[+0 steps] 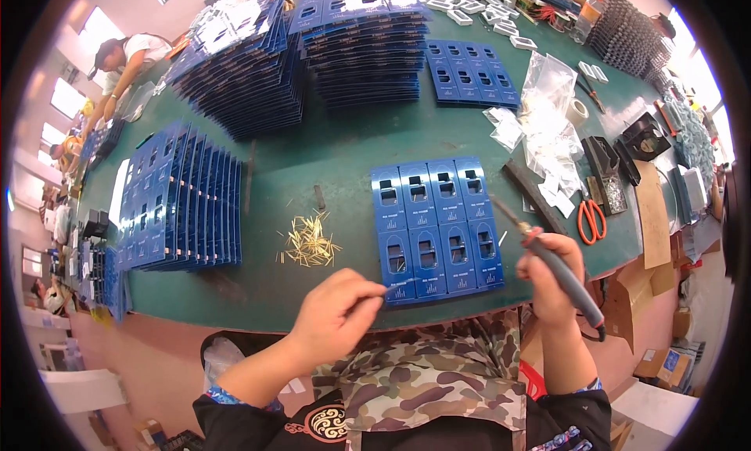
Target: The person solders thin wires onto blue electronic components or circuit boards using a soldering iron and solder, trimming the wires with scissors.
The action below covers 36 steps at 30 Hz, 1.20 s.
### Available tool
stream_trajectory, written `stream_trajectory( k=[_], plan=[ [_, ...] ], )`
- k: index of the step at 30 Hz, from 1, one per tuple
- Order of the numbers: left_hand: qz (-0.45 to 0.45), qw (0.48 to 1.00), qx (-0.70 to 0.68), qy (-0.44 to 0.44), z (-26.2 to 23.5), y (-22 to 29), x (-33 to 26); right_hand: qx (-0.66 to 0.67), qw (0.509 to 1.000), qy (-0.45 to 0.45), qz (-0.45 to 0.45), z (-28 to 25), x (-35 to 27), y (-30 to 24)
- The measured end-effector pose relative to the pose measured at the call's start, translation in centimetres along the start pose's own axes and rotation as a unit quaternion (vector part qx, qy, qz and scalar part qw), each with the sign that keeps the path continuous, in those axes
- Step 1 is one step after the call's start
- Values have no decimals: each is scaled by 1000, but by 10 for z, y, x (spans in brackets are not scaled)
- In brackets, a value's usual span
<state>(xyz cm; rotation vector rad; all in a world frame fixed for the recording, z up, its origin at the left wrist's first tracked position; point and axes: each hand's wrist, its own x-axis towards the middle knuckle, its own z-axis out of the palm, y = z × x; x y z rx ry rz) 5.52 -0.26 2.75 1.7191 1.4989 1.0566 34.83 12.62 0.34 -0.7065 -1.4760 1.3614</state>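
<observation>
A blue circuit board panel, two rows of boards with dark rectangular cut-outs, lies flat on the green table before me. My left hand is closed in a pinch at its near left corner; something thin may be between the fingertips, too small to make out. My right hand grips a soldering iron by its grey handle, right of the panel. The iron's tip points up and left, apart from the board. A loose pile of thin brass-coloured pins lies left of the panel.
Tall stacks of blue panels stand at the back, and upright panels at the left. On the right are orange-handled scissors, a soldering iron stand, a dark bar, a small fan and plastic bags. A co-worker works far left.
</observation>
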Motion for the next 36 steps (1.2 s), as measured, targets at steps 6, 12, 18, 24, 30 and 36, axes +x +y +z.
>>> stream_trajectory(
  k=[6, 12, 18, 24, 30, 36],
  plan=[
    [-67, 985, -40, 153, 0, -30, -50, -6, 995, 95, 4, -40, -16, 8],
    [-73, 983, -85, 146, 8, -24, -62, 9, 996, 87, -5, -37, -23, 15],
    [-14, 991, -38, 124, 13, -15, -56, 9, 996, 87, 4, -39, -30, 19],
    [-20, 992, -108, 70, 33, -1, -48, 24, 998, 59, 15, -34, -42, 16],
    [23, 988, -149, -25, 85, 24, -9, 204, 976, -76, 19, 17, -62, 15],
    [16, 981, -173, -90, 109, 34, 1, 110, 990, -80, -28, 3, -73, 15]
  ],
)
